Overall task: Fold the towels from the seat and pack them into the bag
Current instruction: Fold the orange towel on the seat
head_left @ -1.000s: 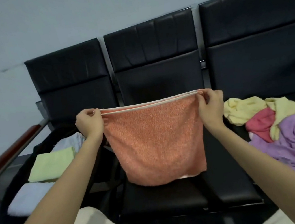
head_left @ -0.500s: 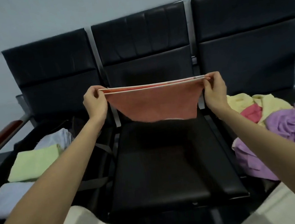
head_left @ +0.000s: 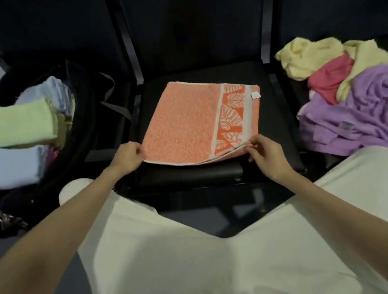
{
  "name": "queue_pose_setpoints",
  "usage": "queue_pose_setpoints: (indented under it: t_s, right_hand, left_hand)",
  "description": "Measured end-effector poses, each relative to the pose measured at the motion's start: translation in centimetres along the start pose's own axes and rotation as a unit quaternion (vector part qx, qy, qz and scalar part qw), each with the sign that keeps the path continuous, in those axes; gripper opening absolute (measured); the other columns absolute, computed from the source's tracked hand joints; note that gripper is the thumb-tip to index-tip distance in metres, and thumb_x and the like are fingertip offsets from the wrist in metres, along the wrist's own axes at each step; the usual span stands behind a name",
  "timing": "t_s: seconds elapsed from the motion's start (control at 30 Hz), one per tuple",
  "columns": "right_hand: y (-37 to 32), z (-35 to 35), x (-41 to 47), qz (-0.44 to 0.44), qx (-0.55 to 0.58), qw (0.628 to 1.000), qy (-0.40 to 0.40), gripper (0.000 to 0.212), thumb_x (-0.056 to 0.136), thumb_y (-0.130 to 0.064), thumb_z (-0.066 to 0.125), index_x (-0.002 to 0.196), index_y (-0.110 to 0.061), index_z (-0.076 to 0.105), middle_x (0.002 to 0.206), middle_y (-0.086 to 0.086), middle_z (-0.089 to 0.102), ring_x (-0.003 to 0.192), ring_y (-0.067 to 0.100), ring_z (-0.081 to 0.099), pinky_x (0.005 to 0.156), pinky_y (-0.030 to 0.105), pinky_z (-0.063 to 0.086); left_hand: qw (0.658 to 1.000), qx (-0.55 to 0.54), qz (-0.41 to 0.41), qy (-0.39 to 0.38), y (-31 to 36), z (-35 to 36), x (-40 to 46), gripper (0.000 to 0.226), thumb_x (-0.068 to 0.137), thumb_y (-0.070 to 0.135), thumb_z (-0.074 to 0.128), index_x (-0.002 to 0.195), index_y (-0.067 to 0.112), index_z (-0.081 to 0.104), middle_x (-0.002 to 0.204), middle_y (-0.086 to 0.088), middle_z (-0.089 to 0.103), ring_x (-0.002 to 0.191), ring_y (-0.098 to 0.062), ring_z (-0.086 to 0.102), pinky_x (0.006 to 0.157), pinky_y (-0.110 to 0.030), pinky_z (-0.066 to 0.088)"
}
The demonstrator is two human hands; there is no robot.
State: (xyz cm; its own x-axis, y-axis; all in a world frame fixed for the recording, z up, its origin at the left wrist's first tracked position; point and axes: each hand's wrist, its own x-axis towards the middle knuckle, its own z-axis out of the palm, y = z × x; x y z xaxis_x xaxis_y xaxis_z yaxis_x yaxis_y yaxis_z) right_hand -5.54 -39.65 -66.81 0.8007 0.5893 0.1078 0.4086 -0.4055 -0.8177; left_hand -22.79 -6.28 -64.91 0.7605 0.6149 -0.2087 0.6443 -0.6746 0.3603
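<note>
— Orange towel (head_left: 185, 125), where was it?
— Flat on the middle seat (head_left: 271, 121), centre of frame. The left hand (head_left: 127, 156) and right hand (head_left: 267, 154) pinched its near corners, fingers clamped on cloth. The bag (head_left: 80, 128) stood left.

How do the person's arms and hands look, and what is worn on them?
Both forearms are bare up to the frame edge: no sleeves show. The left hand and the right hand wear no gloves; I see no rings, watch or bracelet. Below the arms show loose cream-white trousers.
</note>
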Motion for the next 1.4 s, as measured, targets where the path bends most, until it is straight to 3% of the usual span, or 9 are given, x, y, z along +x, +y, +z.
queue_pose_setpoints:
  t_s: [0.23,0.43,0.57,0.77,0.97,1.1,1.27,1.33,1.4]
  right_hand:
    - [-0.2,-0.7,-0.9,-0.047,-0.037,0.998,0.01,0.008,0.081,-0.006,0.072,0.088,-0.004,0.07,0.083,-0.001,0.06,0.067,-0.001,0.054,0.066,0.0,0.037]
    - [-0.1,-1.1,-0.8,-0.04,-0.011,0.999,0.003,0.011,0.078,-0.005,0.074,0.089,-0.004,0.072,0.083,0.001,0.065,0.073,0.015,0.062,0.07,0.005,0.044]
    - [-0.2,-1.3,-0.5,-0.006,0.006,1.0,-0.006,0.01,0.081,-0.007,0.072,0.091,-0.007,0.07,0.086,0.001,0.068,0.078,0.015,0.065,0.072,0.01,0.049]
    - [-0.9,-1.6,-0.4,0.038,0.106,0.994,0.005,0.014,0.082,0.008,0.065,0.092,-0.001,0.068,0.084,0.005,0.069,0.075,0.012,0.066,0.072,0.017,0.054]
    - [2.2,-1.5,2.1,0.335,0.261,0.899,0.103,0.017,0.092,0.002,0.048,0.107,0.003,0.056,0.079,0.01,0.063,0.058,0.013,0.066,0.055,0.017,0.054]
    - [3.0,-1.9,5.2,0.349,0.262,0.898,0.058,0.013,0.097,-0.013,0.045,0.09,-0.004,0.052,0.085,0.018,0.065,0.058,0.018,0.068,0.058,0.028,0.057]
    - [3.1,-1.9,8.6,0.358,0.262,0.891,0.095,0.028,0.091,-0.025,0.057,0.099,0.002,0.059,0.086,0.013,0.066,0.073,0.022,0.068,0.054,0.028,0.056]
    - [3.4,-1.9,9.8,0.366,0.253,0.887,0.125,0.031,0.086,-0.029,0.064,0.098,-0.001,0.058,0.086,0.01,0.065,0.078,0.022,0.067,0.061,0.031,0.057]
    - [3.3,-1.9,10.7,0.366,0.239,0.889,0.135,0.019,0.083,-0.023,0.066,0.083,-0.006,0.057,0.077,0.005,0.062,0.077,0.02,0.064,0.061,0.03,0.054]
  left_hand:
    - [0.97,0.238,0.024,-0.035,2.1,0.5,-1.8,0.018,0.087,0.015,0.055,0.093,0.006,0.069,0.1,-0.013,0.063,0.097,-0.034,0.059,0.078,-0.038,0.048]
    - [0.963,0.08,0.242,-0.083,8.5,2.9,-3.3,0.029,0.08,0.027,0.069,0.106,0.016,0.066,0.109,-0.006,0.061,0.107,-0.025,0.052,0.092,-0.041,0.044]
    - [0.95,0.04,0.304,-0.064,12.5,5.6,-3.4,0.039,0.083,0.036,0.071,0.114,0.014,0.063,0.114,-0.003,0.062,0.108,-0.021,0.052,0.091,-0.037,0.043]
    - [0.95,-0.064,0.302,-0.038,16.1,8.2,-2.9,0.024,0.088,0.023,0.064,0.109,0.012,0.065,0.104,-0.004,0.067,0.096,-0.023,0.059,0.079,-0.037,0.045]
    - [0.949,-0.103,0.293,-0.047,17.4,9.2,-2.9,0.02,0.094,0.023,0.056,0.111,0.012,0.057,0.098,-0.006,0.067,0.088,-0.024,0.061,0.074,-0.043,0.048]
    - [0.937,-0.182,0.292,-0.067,17.8,8.2,-4.2,0.016,0.097,0.028,0.053,0.102,0.014,0.057,0.088,0.006,0.062,0.078,-0.014,0.057,0.067,-0.032,0.043]
    - [0.918,-0.279,0.256,-0.116,17.8,6.6,-6.6,0.043,0.088,0.041,0.054,0.108,0.004,0.061,0.095,-0.013,0.067,0.086,-0.028,0.062,0.072,-0.037,0.048]
    - [0.913,-0.296,0.241,-0.142,17.6,6.4,-7.3,0.046,0.085,0.039,0.057,0.103,-0.003,0.06,0.08,-0.006,0.067,0.068,-0.012,0.057,0.063,-0.03,0.044]
    - [0.915,-0.306,0.207,-0.16,17.3,6.7,-7.3,0.019,0.087,0.018,0.064,0.092,-0.001,0.063,0.06,0.017,0.058,0.056,0.007,0.047,0.057,-0.013,0.036]
